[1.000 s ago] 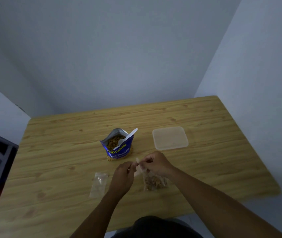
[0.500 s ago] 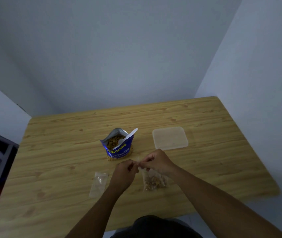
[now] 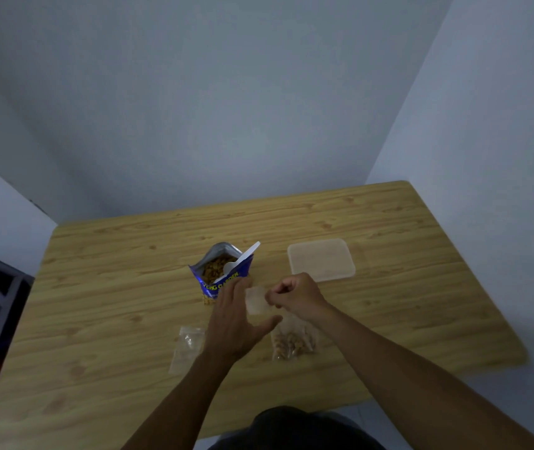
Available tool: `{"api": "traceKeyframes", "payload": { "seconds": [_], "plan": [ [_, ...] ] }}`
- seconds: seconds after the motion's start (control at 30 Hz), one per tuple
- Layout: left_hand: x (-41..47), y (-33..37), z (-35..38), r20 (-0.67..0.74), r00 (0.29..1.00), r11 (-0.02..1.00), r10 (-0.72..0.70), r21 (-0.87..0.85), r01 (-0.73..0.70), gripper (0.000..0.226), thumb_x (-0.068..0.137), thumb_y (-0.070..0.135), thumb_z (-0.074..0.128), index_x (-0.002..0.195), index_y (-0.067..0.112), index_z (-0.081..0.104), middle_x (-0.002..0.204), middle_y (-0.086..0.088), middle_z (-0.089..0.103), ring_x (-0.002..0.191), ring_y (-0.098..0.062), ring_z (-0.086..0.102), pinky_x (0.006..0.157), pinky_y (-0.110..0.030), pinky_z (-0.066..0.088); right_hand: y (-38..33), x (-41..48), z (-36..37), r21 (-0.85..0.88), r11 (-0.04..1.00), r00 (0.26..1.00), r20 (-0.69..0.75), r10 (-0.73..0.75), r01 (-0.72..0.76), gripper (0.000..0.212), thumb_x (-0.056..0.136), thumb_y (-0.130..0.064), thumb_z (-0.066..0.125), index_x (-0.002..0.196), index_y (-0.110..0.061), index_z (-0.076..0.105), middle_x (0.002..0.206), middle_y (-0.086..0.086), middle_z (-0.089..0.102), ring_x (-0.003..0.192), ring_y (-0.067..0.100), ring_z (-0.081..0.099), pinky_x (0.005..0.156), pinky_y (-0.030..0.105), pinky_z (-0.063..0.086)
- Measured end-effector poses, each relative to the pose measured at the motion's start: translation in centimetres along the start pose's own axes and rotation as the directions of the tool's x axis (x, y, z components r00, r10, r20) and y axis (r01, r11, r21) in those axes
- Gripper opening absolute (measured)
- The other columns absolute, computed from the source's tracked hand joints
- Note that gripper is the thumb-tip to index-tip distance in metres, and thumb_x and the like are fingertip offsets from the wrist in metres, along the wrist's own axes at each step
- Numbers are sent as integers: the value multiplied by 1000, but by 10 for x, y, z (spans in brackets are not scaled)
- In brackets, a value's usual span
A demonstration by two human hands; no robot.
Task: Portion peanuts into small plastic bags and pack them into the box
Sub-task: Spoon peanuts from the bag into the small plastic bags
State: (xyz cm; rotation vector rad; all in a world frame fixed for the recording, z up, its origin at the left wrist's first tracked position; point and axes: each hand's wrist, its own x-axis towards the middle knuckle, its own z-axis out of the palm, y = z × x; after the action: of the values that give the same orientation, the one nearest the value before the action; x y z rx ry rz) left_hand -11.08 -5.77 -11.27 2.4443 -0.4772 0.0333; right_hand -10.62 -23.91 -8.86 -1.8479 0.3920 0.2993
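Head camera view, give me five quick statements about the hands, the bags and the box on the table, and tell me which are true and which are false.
1. A white spoon stands in the open blue peanut bag. True.
2. The right hand pinches a small clear bag. True.
3. The left hand is balled into a fist. False: its fingers are straight.
4. Filled bags lie in the plastic box. False: none shows in it; the filled bag lies on the table by the right wrist.
5. Another small bag lies on the table left of the left hand. True.
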Motion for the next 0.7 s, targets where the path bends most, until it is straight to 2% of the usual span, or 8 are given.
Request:
{"api": "traceKeyframes", "payload": {
  "seconds": [0.03,0.1,0.23,0.3,0.4,0.5,0.6,0.7],
  "plan": [
    [3,-1,-1,32,999,999,25,36,-26,91,70,69,69,138,15,46,139,-1,47,127,-18,43,105,-34,41,-3,1,-2,17,1000,1000,25,8,-9,8,75,-9,85,77,-4,79,69,4,75,58,1,65,57,18,51],
    [8,-2,-3,22,996,993,84,79,-86,85,71,65,68,138,17,48,139,1,51,126,-19,46,104,-36,42,-10,3,-5,48,999,998,58,12,-15,7,76,-10,85,77,-6,79,65,-4,73,56,-3,62,54,12,46],
    [12,-3,-5,-94,986,989,140,51,-135,52,76,45,72,119,19,63,115,4,66,104,-19,60,90,-36,47,-17,6,-10,54,999,997,71,5,-9,10,76,-13,85,78,-6,78,69,-1,73,60,1,62,55,15,48],
    [13,-5,-6,-123,980,987,155,68,-147,42,77,41,71,111,17,67,103,3,68,95,-19,63,86,-34,46,-19,7,-10,55,998,997,75,3,-7,8,78,-11,83,78,-6,77,71,1,73,62,2,62,55,14,48],
    [15,-6,-8,-109,987,993,121,23,-119,38,77,41,72,107,17,68,96,4,69,90,-16,62,82,-34,47,-21,9,-7,65,998,997,81,8,-13,9,79,-12,82,80,-5,76,73,3,73,65,6,63,57,18,48],
    [15,-3,-15,-105,994,994,1,-112,-13,33,78,39,74,105,22,66,95,8,67,88,-13,60,73,-32,50,-26,10,-3,99,994,996,86,31,-39,15,81,-20,79,89,-7,77,77,5,74,69,8,65,61,23,49],
    [15,-2,-26,-157,985,983,-65,-178,37,29,78,31,79,100,22,64,90,10,66,80,-10,60,65,-27,48,-32,17,2,183,981,998,-9,63,-60,20,82,-25,78,99,-14,74,86,11,77,66,12,66,62,28,51],
    [14,-12,-40,-180,981,983,-72,-182,38,31,77,31,79,102,19,65,90,9,67,78,-9,61,64,-29,50,-39,31,14,157,986,989,-131,69,-48,43,78,-39,80,115,-23,66,86,-2,70,68,12,66,63,32,57]
  ]
}}
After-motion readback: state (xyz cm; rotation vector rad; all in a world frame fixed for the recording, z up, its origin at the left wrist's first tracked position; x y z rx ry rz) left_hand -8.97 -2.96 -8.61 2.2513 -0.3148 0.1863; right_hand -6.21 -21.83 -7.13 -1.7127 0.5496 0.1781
